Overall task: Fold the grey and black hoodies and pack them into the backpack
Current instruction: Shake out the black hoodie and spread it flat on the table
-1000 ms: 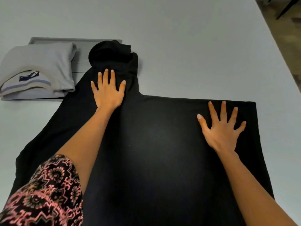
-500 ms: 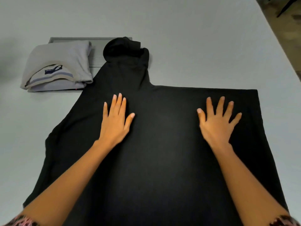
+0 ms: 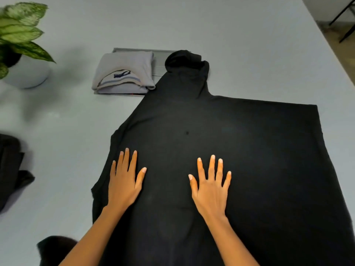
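Palms down, fingers (image 3: 212,167) straight and spread toward 12 o'clock: the left hand (image 3: 124,186) lies flat at 9 o'clock of the right hand (image 3: 211,191). Bare forearms (image 3: 90,239) enter from 6 o'clock.

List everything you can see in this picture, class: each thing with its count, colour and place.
black hoodie: 1, black, spread flat mid-scene
grey hoodie: 1, light grey, folded, back left
flat panel: 1, grey, under grey hoodie
potted plant: 1, green, white pot, far left
dark object: 1, black, left edge, blurred
table: 1, pale grey, under everything
hands: 2, bare; left hand and right hand flat on black hoodie
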A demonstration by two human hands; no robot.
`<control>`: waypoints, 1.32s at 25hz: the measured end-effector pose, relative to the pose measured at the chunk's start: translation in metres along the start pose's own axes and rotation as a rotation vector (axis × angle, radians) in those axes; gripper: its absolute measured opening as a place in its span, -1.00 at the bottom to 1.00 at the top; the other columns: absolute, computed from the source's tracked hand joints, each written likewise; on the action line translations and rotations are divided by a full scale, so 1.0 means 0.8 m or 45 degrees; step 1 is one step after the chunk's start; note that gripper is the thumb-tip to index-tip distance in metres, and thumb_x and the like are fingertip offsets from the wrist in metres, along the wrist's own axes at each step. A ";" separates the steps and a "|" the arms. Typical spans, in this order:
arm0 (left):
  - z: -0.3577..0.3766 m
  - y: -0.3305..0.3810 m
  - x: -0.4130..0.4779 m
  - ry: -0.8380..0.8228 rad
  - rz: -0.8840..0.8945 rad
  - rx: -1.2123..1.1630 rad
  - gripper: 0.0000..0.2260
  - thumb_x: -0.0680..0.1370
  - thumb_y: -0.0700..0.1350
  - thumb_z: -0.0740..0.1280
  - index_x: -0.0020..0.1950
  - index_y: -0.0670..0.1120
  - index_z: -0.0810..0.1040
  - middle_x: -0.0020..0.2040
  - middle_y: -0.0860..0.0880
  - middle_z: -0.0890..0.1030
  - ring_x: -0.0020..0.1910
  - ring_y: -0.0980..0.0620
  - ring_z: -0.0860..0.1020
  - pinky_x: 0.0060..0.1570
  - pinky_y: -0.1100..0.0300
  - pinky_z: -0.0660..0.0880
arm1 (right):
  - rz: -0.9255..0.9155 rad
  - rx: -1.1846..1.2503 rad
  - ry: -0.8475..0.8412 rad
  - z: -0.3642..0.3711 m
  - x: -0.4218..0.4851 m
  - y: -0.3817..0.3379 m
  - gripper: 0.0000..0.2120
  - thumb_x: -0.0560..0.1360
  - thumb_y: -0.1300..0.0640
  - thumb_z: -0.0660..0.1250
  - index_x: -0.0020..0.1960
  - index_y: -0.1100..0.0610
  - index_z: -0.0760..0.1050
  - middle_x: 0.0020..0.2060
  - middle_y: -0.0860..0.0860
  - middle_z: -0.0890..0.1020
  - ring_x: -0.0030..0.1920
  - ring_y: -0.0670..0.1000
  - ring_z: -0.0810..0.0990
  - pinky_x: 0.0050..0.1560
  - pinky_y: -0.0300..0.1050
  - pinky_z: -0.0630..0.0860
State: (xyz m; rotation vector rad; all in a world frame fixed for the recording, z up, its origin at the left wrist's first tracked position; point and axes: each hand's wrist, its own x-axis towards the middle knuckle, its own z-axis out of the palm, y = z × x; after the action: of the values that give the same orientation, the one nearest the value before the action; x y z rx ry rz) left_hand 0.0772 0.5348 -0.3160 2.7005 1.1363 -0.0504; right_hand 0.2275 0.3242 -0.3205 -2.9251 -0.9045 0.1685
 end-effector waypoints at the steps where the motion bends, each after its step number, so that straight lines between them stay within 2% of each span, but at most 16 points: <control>1: 0.000 -0.010 -0.013 -0.002 0.008 0.001 -0.36 0.61 0.28 -0.17 0.62 -0.02 -0.01 0.62 -0.03 -0.03 0.59 0.02 -0.13 0.56 -0.02 -0.11 | 0.000 0.003 -0.006 0.000 -0.013 -0.006 -0.41 0.61 -0.26 -0.05 0.56 -0.03 0.17 0.56 0.17 0.12 0.56 0.24 0.04 0.44 0.37 0.09; 5: 0.002 -0.034 -0.051 -0.004 0.000 0.002 -0.36 0.61 0.27 -0.18 0.62 -0.02 -0.02 0.62 0.00 -0.04 0.58 0.05 -0.14 0.55 0.00 -0.16 | -0.096 0.002 -0.042 0.005 -0.064 -0.047 -0.41 0.61 -0.27 -0.06 0.56 -0.03 0.18 0.56 0.16 0.12 0.56 0.23 0.04 0.45 0.37 0.10; 10: 0.001 -0.066 -0.080 0.051 -0.013 0.014 -0.35 0.61 0.28 -0.16 0.62 -0.05 -0.01 0.62 0.00 0.01 0.59 0.04 -0.07 0.55 -0.06 -0.07 | -0.198 0.049 -0.051 0.008 -0.120 -0.092 -0.38 0.60 -0.33 -0.08 0.58 -0.09 0.05 0.58 0.13 0.03 0.57 0.20 -0.07 0.47 0.35 0.06; 13: -0.003 -0.093 -0.079 0.073 0.012 0.003 -0.32 0.60 0.30 -0.16 0.62 -0.07 0.00 0.62 -0.01 0.02 0.59 0.06 -0.06 0.55 -0.08 -0.05 | -0.281 0.072 -0.046 0.010 -0.156 -0.076 -0.38 0.60 -0.33 -0.08 0.58 -0.09 0.04 0.58 0.12 0.04 0.58 0.16 -0.03 0.47 0.29 0.12; 18: 0.000 -0.104 -0.078 0.067 0.046 0.074 -0.31 0.61 0.30 -0.17 0.61 -0.10 0.01 0.62 -0.04 0.01 0.59 0.03 -0.08 0.54 -0.10 -0.12 | 0.050 -0.032 0.049 0.012 -0.188 0.064 -0.34 0.56 -0.29 -0.03 0.55 0.03 0.21 0.54 0.15 0.19 0.55 0.15 0.13 0.46 0.27 0.11; 23: -0.007 -0.038 -0.131 0.130 -0.156 -0.054 -0.34 0.65 0.19 -0.01 0.58 -0.25 0.06 0.60 -0.20 0.06 0.59 -0.13 -0.05 0.52 -0.21 -0.06 | 0.465 0.019 0.067 -0.001 -0.229 0.194 -0.36 0.62 -0.27 -0.12 0.58 0.06 0.12 0.56 0.14 0.11 0.57 0.10 0.02 0.50 0.26 0.05; 25: 0.008 0.003 -0.177 0.077 -0.078 -0.139 -0.34 0.65 0.20 -0.02 0.59 -0.23 0.04 0.61 -0.17 0.02 0.59 -0.09 -0.08 0.54 -0.17 -0.08 | 0.584 0.086 0.043 -0.009 -0.237 0.222 -0.35 0.62 -0.26 -0.15 0.59 0.06 0.02 0.58 0.13 0.03 0.58 0.08 -0.05 0.52 0.25 -0.02; 27: 0.026 0.023 -0.211 0.031 -0.023 -0.090 -0.34 0.64 0.25 -0.09 0.60 -0.16 0.02 0.61 -0.11 0.01 0.60 -0.05 -0.10 0.54 -0.14 -0.08 | 0.680 0.110 0.044 -0.014 -0.242 0.241 -0.34 0.60 -0.26 -0.19 0.60 0.06 -0.04 0.58 0.12 -0.01 0.58 0.08 -0.09 0.53 0.24 -0.05; 33: 0.029 -0.004 -0.215 0.061 0.017 0.045 -0.30 0.58 0.34 -0.13 0.61 -0.02 0.04 0.62 -0.02 0.03 0.60 -0.02 -0.08 0.53 -0.16 -0.05 | 0.823 0.048 0.059 -0.015 -0.274 0.269 -0.31 0.58 -0.30 -0.20 0.60 0.06 -0.05 0.59 0.07 0.00 0.58 0.10 -0.09 0.50 0.23 -0.12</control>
State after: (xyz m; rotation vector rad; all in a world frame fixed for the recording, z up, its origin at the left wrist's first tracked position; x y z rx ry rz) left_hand -0.0446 0.4116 -0.3197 2.7545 1.1414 -0.0037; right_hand 0.1693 0.0227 -0.3126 -3.0518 0.0777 0.1465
